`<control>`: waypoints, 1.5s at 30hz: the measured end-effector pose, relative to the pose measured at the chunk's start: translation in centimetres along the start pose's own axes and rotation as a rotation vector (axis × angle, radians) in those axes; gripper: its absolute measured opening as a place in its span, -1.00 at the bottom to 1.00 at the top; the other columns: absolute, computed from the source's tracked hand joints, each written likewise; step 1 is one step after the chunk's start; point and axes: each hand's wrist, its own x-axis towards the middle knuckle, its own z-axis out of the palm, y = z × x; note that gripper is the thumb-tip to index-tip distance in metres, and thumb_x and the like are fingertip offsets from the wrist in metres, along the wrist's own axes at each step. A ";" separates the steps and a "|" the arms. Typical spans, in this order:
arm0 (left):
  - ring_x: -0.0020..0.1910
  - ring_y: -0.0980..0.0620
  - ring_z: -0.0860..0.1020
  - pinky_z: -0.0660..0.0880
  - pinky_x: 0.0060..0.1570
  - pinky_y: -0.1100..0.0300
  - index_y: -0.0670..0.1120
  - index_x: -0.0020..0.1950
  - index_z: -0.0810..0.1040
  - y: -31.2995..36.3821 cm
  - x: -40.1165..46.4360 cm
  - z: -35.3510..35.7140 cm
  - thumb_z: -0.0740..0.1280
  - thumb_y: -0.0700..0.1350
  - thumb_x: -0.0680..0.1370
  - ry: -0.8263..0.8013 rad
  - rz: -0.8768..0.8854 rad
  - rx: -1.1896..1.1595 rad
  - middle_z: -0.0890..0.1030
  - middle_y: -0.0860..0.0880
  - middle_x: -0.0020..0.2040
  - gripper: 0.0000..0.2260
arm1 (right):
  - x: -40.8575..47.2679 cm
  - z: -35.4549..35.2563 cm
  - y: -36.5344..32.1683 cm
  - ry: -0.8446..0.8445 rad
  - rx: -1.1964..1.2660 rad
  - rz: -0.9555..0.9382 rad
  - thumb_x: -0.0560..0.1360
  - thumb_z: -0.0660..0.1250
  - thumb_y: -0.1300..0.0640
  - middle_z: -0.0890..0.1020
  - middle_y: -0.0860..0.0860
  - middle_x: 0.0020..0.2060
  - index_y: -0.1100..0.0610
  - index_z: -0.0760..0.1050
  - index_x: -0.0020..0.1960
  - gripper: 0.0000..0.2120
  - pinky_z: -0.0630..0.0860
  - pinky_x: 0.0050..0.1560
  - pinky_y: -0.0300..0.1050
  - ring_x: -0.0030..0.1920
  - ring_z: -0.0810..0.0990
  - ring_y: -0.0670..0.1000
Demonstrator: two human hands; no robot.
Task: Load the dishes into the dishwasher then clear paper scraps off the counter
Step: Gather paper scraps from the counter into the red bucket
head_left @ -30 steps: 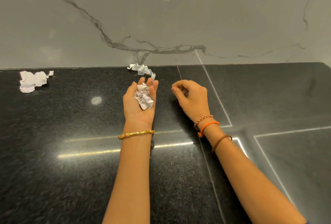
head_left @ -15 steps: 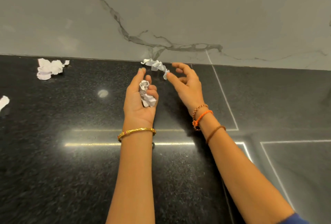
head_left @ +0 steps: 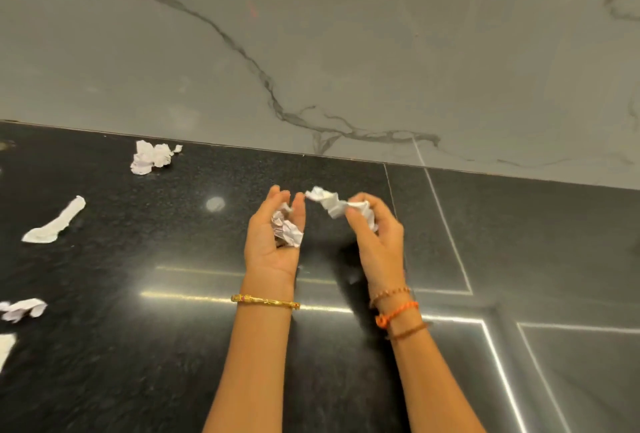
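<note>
A grey marble wall (head_left: pixel 346 44) with dark veins rises behind the black speckled counter (head_left: pixel 138 346), meeting it along the counter's back edge. Both forearms reach out over the middle of the counter. The left hand (head_left: pixel 273 245) is turned palm up, its fingers curled loosely around a crumpled paper wad (head_left: pixel 287 230) lying in the palm. Just beside it, the right hand (head_left: pixel 379 235) has thumb and fingers pinching a twisted paper strip (head_left: pixel 334 204), lifted off the surface, its free end pointing toward the left fingertips. A gold bangle (head_left: pixel 265 301) rings the left wrist; orange and brown thread bands (head_left: pixel 398 316) ring the right. More scraps lie on the counter: a crumpled scrap (head_left: pixel 150 157) near the back edge, a long flat scrap (head_left: pixel 55 223) toward the left edge, and a small torn scrap (head_left: pixel 22 308) at the left edge, nearer the front.
</note>
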 end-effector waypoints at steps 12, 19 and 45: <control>-0.26 0.00 0.58 0.60 -0.38 0.13 -0.06 -0.12 0.53 2.5 -10.8 -6.0 0.27 -0.05 0.52 -0.099 -0.211 0.221 0.56 -0.05 -0.15 -0.88 | -10.6 2.6 -1.6 -0.028 -0.435 -0.383 0.35 0.29 -0.08 0.51 -0.32 -0.17 -0.21 0.46 -0.04 -0.81 0.30 0.02 -0.28 -0.05 0.43 -0.15; -0.53 0.12 0.52 0.50 -0.47 0.32 -0.11 -0.24 0.44 5.2 -11.4 -7.5 0.28 -0.13 0.54 -0.012 -0.130 0.172 0.50 -0.01 -0.35 -0.84 | -12.4 5.7 -2.7 -0.127 -0.420 -0.473 0.50 0.14 -0.02 0.47 -0.12 0.09 -0.12 0.51 0.12 -0.74 0.14 0.20 -0.40 0.14 0.34 -0.14; -0.44 0.21 0.49 0.40 -0.54 0.45 -0.05 -0.14 0.47 23.0 -12.7 -14.8 0.20 -0.18 0.58 0.123 0.577 -0.113 0.48 0.01 -0.19 -0.88 | -14.5 24.6 -3.1 -0.427 -0.145 -0.479 0.36 0.31 0.39 0.66 -0.02 -0.13 0.15 0.63 -0.11 -0.78 0.40 0.02 -0.45 -0.06 0.58 -0.16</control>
